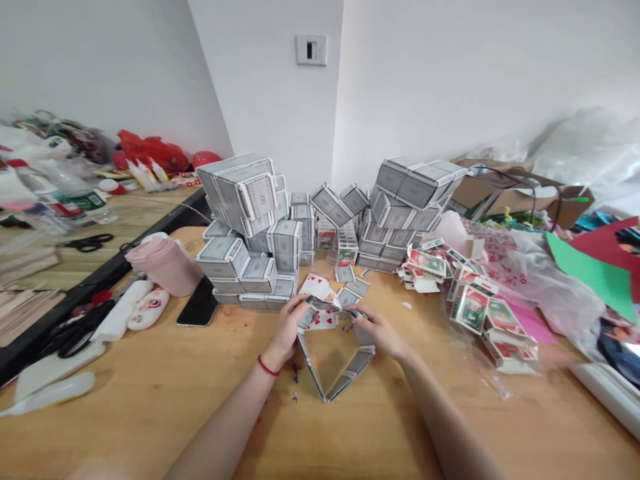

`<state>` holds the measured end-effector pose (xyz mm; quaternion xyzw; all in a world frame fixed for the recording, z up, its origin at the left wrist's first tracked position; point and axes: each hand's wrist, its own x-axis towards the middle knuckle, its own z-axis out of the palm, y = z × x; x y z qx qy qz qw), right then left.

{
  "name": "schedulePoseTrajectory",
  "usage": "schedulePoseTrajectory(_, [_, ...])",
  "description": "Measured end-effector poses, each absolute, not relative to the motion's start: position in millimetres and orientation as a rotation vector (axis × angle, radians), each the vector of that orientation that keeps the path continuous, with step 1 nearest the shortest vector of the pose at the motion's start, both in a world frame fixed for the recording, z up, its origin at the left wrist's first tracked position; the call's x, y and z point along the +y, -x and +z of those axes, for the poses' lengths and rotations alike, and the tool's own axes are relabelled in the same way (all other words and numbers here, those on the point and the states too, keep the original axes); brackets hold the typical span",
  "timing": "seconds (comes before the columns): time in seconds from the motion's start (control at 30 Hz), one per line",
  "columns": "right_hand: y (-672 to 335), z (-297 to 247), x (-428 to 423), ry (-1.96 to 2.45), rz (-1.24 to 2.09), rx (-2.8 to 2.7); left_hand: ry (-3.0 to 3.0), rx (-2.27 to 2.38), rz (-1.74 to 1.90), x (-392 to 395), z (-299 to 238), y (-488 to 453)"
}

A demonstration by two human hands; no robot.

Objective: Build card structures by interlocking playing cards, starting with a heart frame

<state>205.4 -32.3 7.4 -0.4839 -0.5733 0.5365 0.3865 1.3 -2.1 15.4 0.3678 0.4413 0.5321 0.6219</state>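
Observation:
In the middle of the table, my left hand [289,328] and my right hand [379,328] grip the far part of a diamond-shaped ring of joined playing cards [359,365]. Grey patterned backs show along its sides, and its near corner points towards me. My thumbs and fingers are closed on its upper left and upper right parts; the fingertips beneath are partly hidden. Just beyond lie loose playing cards [315,287], some with red hearts up. Other grey-backed cards [356,288] lie face down beside them.
Behind stand block stacks made of cards, one at left [260,200], one at right [413,183]. Opened card boxes [471,308] pile up at right by plastic bags [530,260]. At left are a black phone [198,303], a pink roll [164,263], scissors [83,331] and a glue bottle [60,392].

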Motion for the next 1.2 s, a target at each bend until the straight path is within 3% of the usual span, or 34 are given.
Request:
schedulePoseTrajectory(0.13, [-206.8, 7.4, -30.2, 1.194, 1.565, -1.134, -0.805, 1.011, 1.207, 1.2, 13.7, 2.9])
schedulePoseTrajectory(0.4, [-218.3, 8.2, -25.2, 1.218, 1.542, -0.966, -0.996, 1.039, 1.249, -2.0, 21.5, 2.6])
schedulePoseTrajectory(0.73, [-215.5, 12.3, -27.8, 1.134, 1.585, -0.996, -1.133, 0.994, 1.057, -5.8, 23.8, 0.9])
schedulePoseTrajectory(1.2, [-220.7, 26.1, -32.0, 1.11, 1.375, -1.333, -1.574, 0.952, 1.208, -15.6, 38.5, 11.1])
